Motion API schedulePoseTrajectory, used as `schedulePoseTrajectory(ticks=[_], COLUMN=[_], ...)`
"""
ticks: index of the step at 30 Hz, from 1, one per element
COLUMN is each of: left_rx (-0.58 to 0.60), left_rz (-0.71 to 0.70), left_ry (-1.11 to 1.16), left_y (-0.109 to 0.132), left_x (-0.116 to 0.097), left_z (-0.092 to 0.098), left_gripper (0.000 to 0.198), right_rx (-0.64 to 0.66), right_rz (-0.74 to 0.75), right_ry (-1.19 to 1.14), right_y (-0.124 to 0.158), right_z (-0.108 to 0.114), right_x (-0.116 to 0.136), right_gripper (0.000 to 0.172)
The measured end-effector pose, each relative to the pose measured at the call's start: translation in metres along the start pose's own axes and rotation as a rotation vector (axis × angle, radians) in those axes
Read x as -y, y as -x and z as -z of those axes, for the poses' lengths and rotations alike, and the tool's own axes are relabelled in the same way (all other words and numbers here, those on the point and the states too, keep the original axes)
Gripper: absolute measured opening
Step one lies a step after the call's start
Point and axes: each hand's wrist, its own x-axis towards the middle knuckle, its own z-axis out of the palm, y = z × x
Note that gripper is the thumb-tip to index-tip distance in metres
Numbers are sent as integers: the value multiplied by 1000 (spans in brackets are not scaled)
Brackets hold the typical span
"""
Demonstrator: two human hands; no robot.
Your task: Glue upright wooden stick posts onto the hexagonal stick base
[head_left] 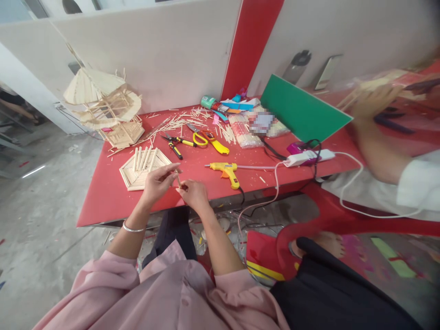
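Observation:
Near the table's front edge, a short wooden stick stands upright between my two hands. My left hand pinches its upper end with thumb and fingers. Lower down, the fingers of my right hand are closed around the stick's bottom end and partly hide it. Just beyond my left hand lies an octagonal panel of wooden sticks, with several loose sticks resting on top. A yellow glue gun lies on its side to the right of my hands, its nozzle pointing left.
Behind sit yellow-handled pliers, scissors, scattered sticks and bagged sticks. A tiered stick model stands at the back left. A green board leans right. The power strip trails cables. A co-worker's arm reaches in.

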Motion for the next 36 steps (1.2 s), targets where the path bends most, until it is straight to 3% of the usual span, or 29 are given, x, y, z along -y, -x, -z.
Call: schedulePoseTrajectory(ticks=[4, 12, 36], left_rx=[-15, -16, -41], left_rz=[-105, -224, -208], left_ry=[-131, -149, -159], left_y=[-2, -3, -1], left_x=[-3, -1, 2], left_z=[1, 0, 0], left_gripper=[17, 28, 25], right_rx=[-8, -16, -28], right_rz=[4, -3, 7], right_ry=[7, -4, 5], right_y=[-1, 0, -2], right_z=[-2, -4, -6], right_x=[-2, -3, -4], right_gripper=[15, 16, 15])
